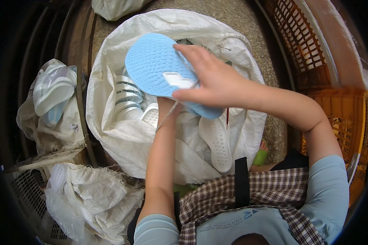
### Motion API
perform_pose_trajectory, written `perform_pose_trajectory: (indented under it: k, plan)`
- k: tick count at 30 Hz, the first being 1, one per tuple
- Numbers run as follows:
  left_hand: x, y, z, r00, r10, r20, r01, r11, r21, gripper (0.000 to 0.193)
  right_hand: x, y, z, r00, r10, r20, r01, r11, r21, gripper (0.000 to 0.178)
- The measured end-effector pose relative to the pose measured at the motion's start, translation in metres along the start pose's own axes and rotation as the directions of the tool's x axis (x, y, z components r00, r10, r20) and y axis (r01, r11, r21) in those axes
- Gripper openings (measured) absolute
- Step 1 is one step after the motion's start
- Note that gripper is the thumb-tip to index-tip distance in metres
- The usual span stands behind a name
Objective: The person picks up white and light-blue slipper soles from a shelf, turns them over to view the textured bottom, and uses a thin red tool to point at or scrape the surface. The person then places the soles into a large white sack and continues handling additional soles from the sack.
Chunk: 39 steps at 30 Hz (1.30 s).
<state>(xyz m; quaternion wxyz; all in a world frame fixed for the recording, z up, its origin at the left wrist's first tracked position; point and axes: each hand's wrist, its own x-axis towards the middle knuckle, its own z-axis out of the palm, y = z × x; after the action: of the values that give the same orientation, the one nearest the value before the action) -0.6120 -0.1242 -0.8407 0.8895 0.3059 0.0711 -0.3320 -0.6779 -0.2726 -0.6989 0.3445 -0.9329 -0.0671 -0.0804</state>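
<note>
A light-blue textured shoe sole (151, 65) with a white diamond-shaped patch is tilted above the open white woven sack (110, 53). My right hand (208, 79) grips its right side, thumb at the lower edge and fingers across the upper edge. My left forearm (161, 163) reaches up behind the sole, which hides the fingers of that hand. A thin string (167, 116) hangs below my right thumb. Inside the sack are a white dimpled sole (216, 143) on the right and several white pieces (129, 96) with bluish and dark edges on the left.
Left of the sack, a clear bag (55, 92) holds white and blue soles. Crumpled white sacking (98, 200) lies below it, beside a grey plastic basket (28, 196). Brown (304, 45) and orange-yellow (339, 122) crates stand on the right. Another white sack (118, 8) lies at the far edge.
</note>
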Motion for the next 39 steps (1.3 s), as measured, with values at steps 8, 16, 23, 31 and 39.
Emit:
perform_pose_trajectory:
  k: [8, 16, 23, 31, 39]
  plan:
    - [0.0, -0.007, 0.011, 0.786, 0.591, 0.184, -0.611, 0.695, 0.378, 0.102, -0.002, 0.007, 0.007, 0.991, 0.13, -0.011, -0.128, 0.983, 0.131, 0.102]
    - [-0.008, 0.01, 0.011, 0.939, 0.291, 0.185, -0.314, 0.943, 0.112, 0.102, -0.046, 0.033, -0.001, 0.981, 0.156, -0.114, -0.017, 0.658, 0.753, 0.119]
    - [-0.009, 0.009, 0.013, 0.936, 0.286, 0.205, -0.314, 0.942, 0.119, 0.103, -0.064, 0.041, -0.006, 0.948, 0.305, -0.092, -0.099, 0.556, 0.825, 0.117]
    - [-0.01, 0.006, 0.026, 0.879, 0.43, 0.206, -0.477, 0.803, 0.358, 0.118, -0.033, 0.043, 0.0, 0.955, 0.282, 0.088, -0.232, 0.532, 0.815, 0.11]
    - [-0.017, 0.001, 0.032, 0.923, 0.323, 0.209, -0.383, 0.73, 0.566, 0.104, -0.02, 0.063, -0.009, 0.893, 0.199, 0.403, -0.439, 0.2, 0.876, 0.086]
